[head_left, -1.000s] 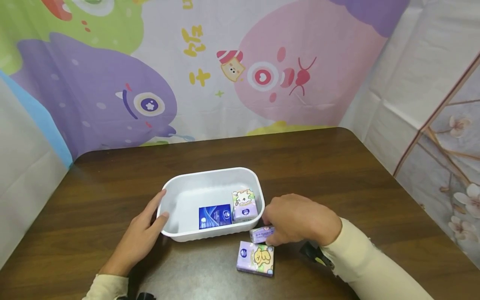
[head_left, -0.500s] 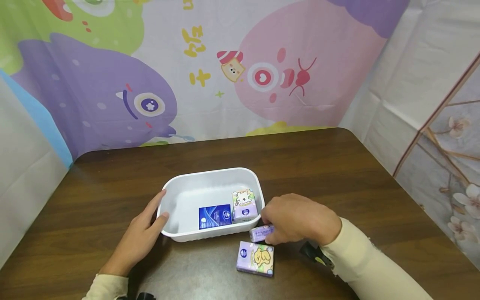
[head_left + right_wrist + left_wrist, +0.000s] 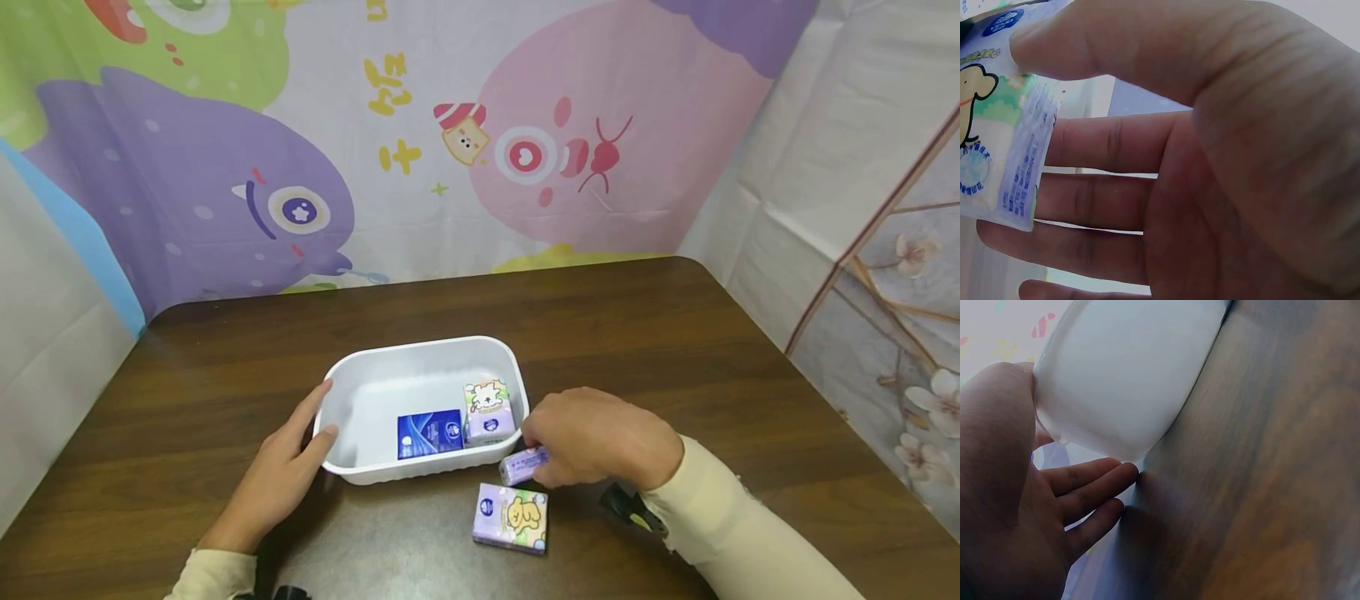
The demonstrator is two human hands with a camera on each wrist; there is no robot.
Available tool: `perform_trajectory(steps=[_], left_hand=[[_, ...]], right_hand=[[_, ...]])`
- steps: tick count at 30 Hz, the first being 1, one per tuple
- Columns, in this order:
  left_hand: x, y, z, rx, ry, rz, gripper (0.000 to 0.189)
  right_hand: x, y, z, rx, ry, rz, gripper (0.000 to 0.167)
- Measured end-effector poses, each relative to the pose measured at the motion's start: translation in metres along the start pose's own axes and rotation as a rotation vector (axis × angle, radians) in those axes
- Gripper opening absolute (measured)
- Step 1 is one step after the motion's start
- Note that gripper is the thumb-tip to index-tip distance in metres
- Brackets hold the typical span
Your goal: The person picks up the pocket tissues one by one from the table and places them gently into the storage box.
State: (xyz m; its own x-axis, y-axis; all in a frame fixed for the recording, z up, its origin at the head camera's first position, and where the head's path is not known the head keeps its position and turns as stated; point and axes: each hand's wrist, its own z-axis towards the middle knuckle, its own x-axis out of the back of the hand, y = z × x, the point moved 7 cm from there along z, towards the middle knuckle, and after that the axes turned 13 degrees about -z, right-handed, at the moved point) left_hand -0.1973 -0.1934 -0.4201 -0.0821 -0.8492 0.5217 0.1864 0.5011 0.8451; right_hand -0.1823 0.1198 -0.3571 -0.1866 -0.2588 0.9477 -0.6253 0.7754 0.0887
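A white plastic basin (image 3: 360, 479) stands on the table with a blue tissue pack (image 3: 430, 434) and a lilac tissue pack with a white cartoon animal (image 3: 489, 410) inside, towards its right end. My left hand (image 3: 281, 475) rests against the basin's left end, its fingers (image 3: 1094, 490) fairly straight along the outer wall. At the basin's front right corner, my right hand (image 3: 600, 437) pinches another lilac tissue pack (image 3: 519, 467) between thumb and fingers. A cartoon dog shows on that held pack (image 3: 997, 125) in the right wrist view; the hand hides part of it in the head view.
Just in front of the held pack, a lilac tissue pack with a yellow bear (image 3: 512, 518) lies flat on the brown wooden table (image 3: 637, 333). A cartoon-printed cloth (image 3: 420, 217) hangs behind the table's far edge.
The held tissue pack has tilted slightly in my right hand, its left end sitting a little lower than half a second ago. My left hand, the basin and the other packs look unmoved.
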Motion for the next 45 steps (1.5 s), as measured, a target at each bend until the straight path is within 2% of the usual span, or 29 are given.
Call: perform_trajectory(steps=[18,34,45], left_hand=[[0.000,0.000,-0.001,0.004,0.004,-0.004,0.059],[0.000,0.000,-0.001,0.003,-0.001,-0.001,0.060],[0.000,0.001,0.000,0.008,-0.003,0.002,0.060]], right_hand=[[0.007,0.002,-0.004,0.054,0.097,-0.007,0.012],[0.014,0.000,-0.005,0.090,0.187,-0.020,0.016],[0.014,0.005,-0.007,0.054,0.159,-0.012,0.007]])
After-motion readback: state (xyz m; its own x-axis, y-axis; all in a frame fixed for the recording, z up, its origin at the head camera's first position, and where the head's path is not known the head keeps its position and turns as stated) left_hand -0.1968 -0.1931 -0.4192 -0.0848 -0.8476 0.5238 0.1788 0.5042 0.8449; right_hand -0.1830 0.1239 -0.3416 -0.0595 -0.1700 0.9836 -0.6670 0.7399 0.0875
